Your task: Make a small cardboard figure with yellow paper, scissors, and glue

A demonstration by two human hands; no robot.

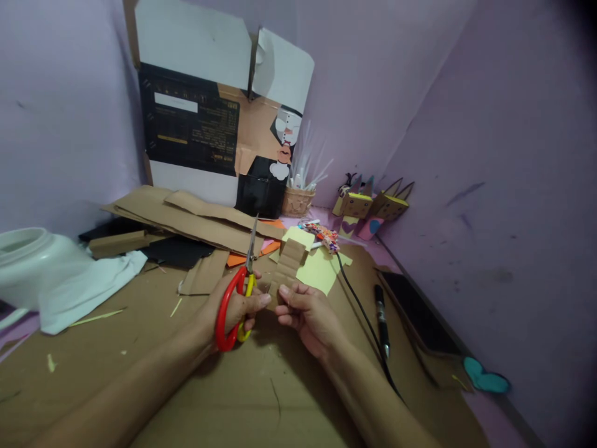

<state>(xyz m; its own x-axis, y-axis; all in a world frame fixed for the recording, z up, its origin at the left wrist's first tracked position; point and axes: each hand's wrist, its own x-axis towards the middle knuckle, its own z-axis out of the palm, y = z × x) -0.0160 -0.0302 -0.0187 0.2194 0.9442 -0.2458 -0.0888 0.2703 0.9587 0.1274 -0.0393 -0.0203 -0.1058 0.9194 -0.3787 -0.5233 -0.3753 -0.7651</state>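
Scissors [228, 311] with one red and one yellow handle hang on my left hand [240, 309]. Their metal blades point up and away from me and look nearly closed. A narrow strip of brown cardboard [288, 260], creased across at several places, is pinched between the thumb and fingers of my right hand [305, 311]. The strip leans away over pale yellow paper [319, 270]. My left fingertips sit just beside the strip's near end; whether they touch it I cannot tell.
Cardboard sheets [200, 218] lie stacked at the back left, near a white pot [56, 261] and cloth [97, 289]. To the right are a black cable [357, 295], a pen [381, 320] and a phone [420, 311]. Cardboard figures [357, 205] and a basket of sticks [298, 202] stand behind.
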